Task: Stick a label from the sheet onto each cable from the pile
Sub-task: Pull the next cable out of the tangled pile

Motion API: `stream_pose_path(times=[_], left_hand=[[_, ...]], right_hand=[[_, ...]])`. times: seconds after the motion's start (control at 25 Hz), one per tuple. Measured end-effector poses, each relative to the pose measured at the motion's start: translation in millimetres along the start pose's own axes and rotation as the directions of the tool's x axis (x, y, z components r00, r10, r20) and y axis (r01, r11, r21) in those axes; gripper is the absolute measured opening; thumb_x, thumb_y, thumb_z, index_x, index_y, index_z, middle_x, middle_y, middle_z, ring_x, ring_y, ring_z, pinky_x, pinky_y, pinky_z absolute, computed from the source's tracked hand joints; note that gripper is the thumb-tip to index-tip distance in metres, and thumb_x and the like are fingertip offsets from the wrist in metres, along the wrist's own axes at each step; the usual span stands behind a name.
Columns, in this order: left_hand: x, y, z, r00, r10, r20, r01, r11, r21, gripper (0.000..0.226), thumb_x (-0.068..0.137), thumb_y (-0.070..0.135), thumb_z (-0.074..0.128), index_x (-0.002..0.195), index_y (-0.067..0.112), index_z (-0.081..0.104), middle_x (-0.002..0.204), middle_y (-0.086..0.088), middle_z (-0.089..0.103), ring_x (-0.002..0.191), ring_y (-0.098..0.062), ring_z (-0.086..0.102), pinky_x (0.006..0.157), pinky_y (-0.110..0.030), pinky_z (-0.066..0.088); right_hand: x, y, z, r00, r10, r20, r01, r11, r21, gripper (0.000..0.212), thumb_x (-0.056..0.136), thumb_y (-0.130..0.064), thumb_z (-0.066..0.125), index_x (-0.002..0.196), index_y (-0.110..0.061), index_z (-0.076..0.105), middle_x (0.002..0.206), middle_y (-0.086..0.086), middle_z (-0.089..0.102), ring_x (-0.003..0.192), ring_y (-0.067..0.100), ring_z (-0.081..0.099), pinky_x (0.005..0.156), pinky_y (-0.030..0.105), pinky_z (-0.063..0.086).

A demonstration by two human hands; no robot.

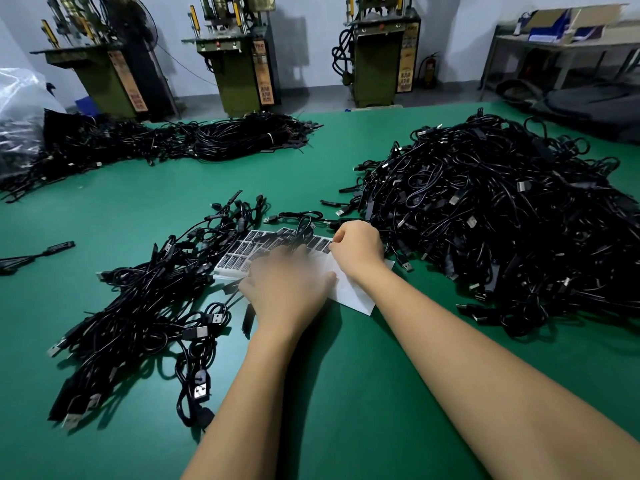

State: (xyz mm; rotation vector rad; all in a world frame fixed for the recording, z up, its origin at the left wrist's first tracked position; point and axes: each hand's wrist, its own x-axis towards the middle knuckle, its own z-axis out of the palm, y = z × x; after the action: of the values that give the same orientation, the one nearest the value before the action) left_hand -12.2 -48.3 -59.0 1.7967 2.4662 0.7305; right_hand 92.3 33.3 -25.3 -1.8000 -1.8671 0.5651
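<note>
Cables cover most of the green table (145, 209). Far left of both hands, a clear plastic bag (19, 109) sits at the table edge with dark cables showing through its wall. Beside it, beyond the hands, a long heap of coiled cable bundles (194, 140) runs along the far side. One loose cable (38, 252) lies alone, well left of the left hand.

Just left of the left hand, a spread of black USB cables (138, 317) reaches toward the person, its near plugs lying close beside the left forearm.

Left hand (287, 282) is blurred; it lies palm down over the near part of the label sheet (242, 251), fingers apparently straight, though the blur leaves the exact pose uncertain. Whether it holds anything, I cannot tell.

Label sheet lies flat between the two hands and beyond them, with rows of dark labels on white backing; a single cable (301, 220) crosses its far edge.

Right hand (356, 247) has fingers curled, tips pinching at the sheet's right end.

Right of the right hand, the large pile (502, 216) of tangled black cables rises, its foot touching the sheet's corner.

Far right, beyond the pile, an open cardboard box (568, 24) on a shelf holds blue items.
</note>
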Motion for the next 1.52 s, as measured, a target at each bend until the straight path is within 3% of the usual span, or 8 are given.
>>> stream_pose_path(times=[0.28, 0.8, 1.0, 1.12, 1.32, 1.44, 1.52], left_hand=[[-2.3, 3.0, -0.3, 0.999, 0.026, -0.044, -0.028, 0.999, -0.031, 0.056, 0.081, 0.065, 0.053, 0.131, 0.040, 0.047, 0.135, 0.006, 0.042, 0.125, -0.023, 0.024, 0.093, -0.042, 0.020], [-1.6, 3.5, 0.3, 0.999, 0.026, -0.044, -0.028, 0.998, -0.051, 0.055, 0.080, 0.064, 0.054, 0.129, 0.039, 0.049, 0.132, 0.007, 0.045, 0.123, -0.024, 0.026, 0.093, -0.042, 0.021], [-1.9, 3.7, 0.5, 0.999, 0.034, -0.041, -0.037, 0.997, -0.062, 0.054, 0.080, 0.064, 0.054, 0.128, 0.040, 0.049, 0.131, 0.007, 0.045, 0.120, -0.022, 0.024, 0.091, -0.041, 0.021], [-1.8, 3.2, 0.0, 0.998, 0.037, -0.044, -0.039, 0.997, -0.060, 0.054, 0.080, 0.064, 0.054, 0.128, 0.039, 0.049, 0.130, 0.007, 0.045, 0.120, -0.022, 0.024, 0.090, -0.041, 0.021], [-1.3, 3.8, -0.6, 0.999, 0.031, -0.040, -0.033, 0.997, -0.066, 0.053, 0.080, 0.063, 0.055, 0.126, 0.038, 0.050, 0.130, 0.007, 0.045, 0.119, -0.022, 0.025, 0.088, -0.040, 0.020], [-1.8, 4.2, -0.6, 0.999, 0.033, -0.041, -0.036, 0.997, -0.063, 0.052, 0.080, 0.064, 0.054, 0.125, 0.039, 0.051, 0.130, 0.008, 0.046, 0.118, -0.022, 0.025, 0.087, -0.040, 0.020], [-1.7, 4.2, -0.6, 0.998, 0.030, -0.046, -0.033, 0.997, -0.068, 0.050, 0.080, 0.064, 0.053, 0.123, 0.039, 0.052, 0.128, 0.008, 0.046, 0.118, -0.021, 0.025, 0.086, -0.039, 0.019]], right_hand=[[2.9, -5.4, -1.5, 0.995, 0.104, -0.008, -0.104, 0.993, 0.047, 0.017, 0.090, -0.007, 0.060, 0.103, -0.009, 0.071, 0.107, 0.011, 0.069, 0.098, 0.028, 0.064, 0.070, 0.028, 0.051], [5.9, -9.5, -3.5, 0.989, 0.148, 0.018, -0.149, 0.983, 0.103, 0.019, 0.087, -0.004, 0.061, 0.102, -0.009, 0.072, 0.103, 0.013, 0.070, 0.093, 0.030, 0.063, 0.064, 0.027, 0.044], [7.6, -8.1, -0.6, 0.987, 0.160, 0.003, -0.160, 0.984, 0.081, 0.010, 0.088, -0.007, 0.057, 0.090, -0.005, 0.067, 0.092, 0.014, 0.065, 0.076, 0.029, 0.053, 0.062, 0.028, 0.040], [6.4, -8.4, 2.2, 0.992, 0.122, -0.003, -0.122, 0.992, 0.018, 0.009, 0.091, -0.009, 0.053, 0.083, -0.010, 0.058, 0.086, 0.010, 0.056, 0.077, 0.029, 0.049, 0.064, 0.029, 0.037], [3.8, -8.0, 3.3, 0.999, 0.026, 0.033, -0.023, 0.997, -0.079, 0.015, 0.085, -0.003, 0.050, 0.079, -0.015, 0.057, 0.089, 0.014, 0.049, 0.076, 0.031, 0.045, 0.064, 0.030, 0.037], [0.7, -3.8, 7.3, 0.996, -0.079, -0.028, 0.076, 0.992, -0.106, 0.016, 0.090, -0.004, 0.050, 0.099, -0.010, 0.062, 0.111, 0.010, 0.055, 0.101, 0.031, 0.052, 0.076, 0.034, 0.041], [-0.9, -1.1, 8.9, 0.985, -0.167, -0.048, 0.159, 0.978, -0.137, 0.017, 0.092, -0.004, 0.051, 0.105, -0.011, 0.058, 0.115, 0.007, 0.056, 0.108, 0.028, 0.048, 0.077, 0.033, 0.037]])
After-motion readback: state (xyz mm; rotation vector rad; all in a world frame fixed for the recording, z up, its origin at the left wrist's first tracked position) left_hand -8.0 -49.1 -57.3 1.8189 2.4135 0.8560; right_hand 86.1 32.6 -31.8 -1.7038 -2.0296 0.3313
